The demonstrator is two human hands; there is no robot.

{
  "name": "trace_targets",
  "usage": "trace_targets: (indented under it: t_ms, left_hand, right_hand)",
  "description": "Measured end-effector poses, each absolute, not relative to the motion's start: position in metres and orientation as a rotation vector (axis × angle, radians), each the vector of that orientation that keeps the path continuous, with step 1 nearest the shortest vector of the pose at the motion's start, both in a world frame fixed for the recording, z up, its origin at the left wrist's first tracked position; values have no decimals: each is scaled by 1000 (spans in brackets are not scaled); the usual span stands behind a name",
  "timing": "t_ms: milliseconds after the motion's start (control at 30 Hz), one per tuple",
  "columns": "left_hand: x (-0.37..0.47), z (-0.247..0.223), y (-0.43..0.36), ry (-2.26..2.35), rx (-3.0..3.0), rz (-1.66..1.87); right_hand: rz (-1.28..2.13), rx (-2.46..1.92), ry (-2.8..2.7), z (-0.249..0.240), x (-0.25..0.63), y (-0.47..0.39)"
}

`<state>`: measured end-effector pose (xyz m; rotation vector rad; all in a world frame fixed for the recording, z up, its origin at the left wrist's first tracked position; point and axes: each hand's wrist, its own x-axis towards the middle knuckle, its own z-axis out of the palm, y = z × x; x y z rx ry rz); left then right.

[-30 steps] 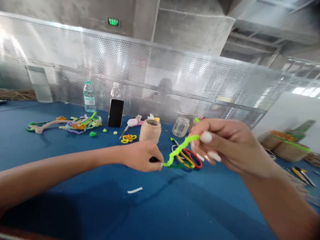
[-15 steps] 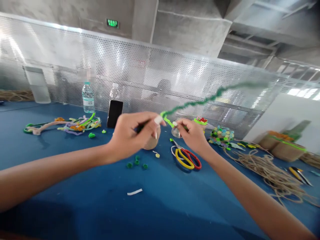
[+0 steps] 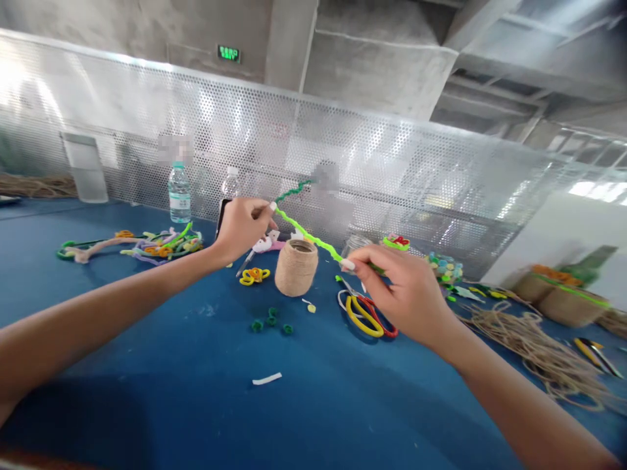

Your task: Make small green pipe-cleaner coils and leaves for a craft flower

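Observation:
Between my hands a bright green pipe cleaner (image 3: 308,236) stretches, wavy, slanting down to the right. My left hand (image 3: 243,225) pinches its upper end, where a dark green pipe cleaner (image 3: 294,190) sticks up beyond the fingers. My right hand (image 3: 399,287) is closed on the lower right end between thumb and forefinger. Below and between the hands stands a twine-wrapped jar (image 3: 296,269), upright with its mouth uncovered. Scissors (image 3: 365,316) with red and yellow handles lie under my right hand. A yellow and orange pipe-cleaner flower (image 3: 255,277) rests left of the jar.
Several dark green curls (image 3: 272,320) and a white strip (image 3: 267,378) lie in front. Tangled pipe cleaners (image 3: 164,247) and a water bottle (image 3: 179,196) are at left. Loose twine (image 3: 529,346) and wrapped pots (image 3: 563,300) occupy the right. A perforated metal screen (image 3: 274,143) borders the table.
My hands have moved apart, the left one leftward and the right one rightward and down. More bright green pipe cleaner shows between them. The dark green length now looks shorter, and the jar is uncovered to view.

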<state>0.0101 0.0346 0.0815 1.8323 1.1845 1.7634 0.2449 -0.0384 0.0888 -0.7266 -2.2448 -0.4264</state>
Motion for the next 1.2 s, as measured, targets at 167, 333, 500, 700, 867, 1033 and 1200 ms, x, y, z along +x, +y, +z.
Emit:
trace_targets:
  t_ms: [167,333,500,700,867,1033,1200]
  left_hand:
    - [26,77,32,1018,1645,1461]
    - [30,83,26,803,1418,1321]
    - [25,89,26,668,1315,1335]
    - [13,90,37,695,1318,1382]
    - [6,92,43,679,1405,1402]
    - [2,94,38,605,1551,1395]
    - [1,100,32,645,1732,1390]
  right_hand:
    - [-425,-780,-2141,104,252,-50]
    - [-353,-930,-2069,114,264,-45]
    - [-354,-1036,-2023,117,273,-34]
    - [-363,-1115,-2095,119,281,-25]
    - [-361,-1154,-2092,125,289,-22]
    - [-359,-1213,-2021,130,295,-17]
    - [-271,-1287,-1980,132,298,-12]
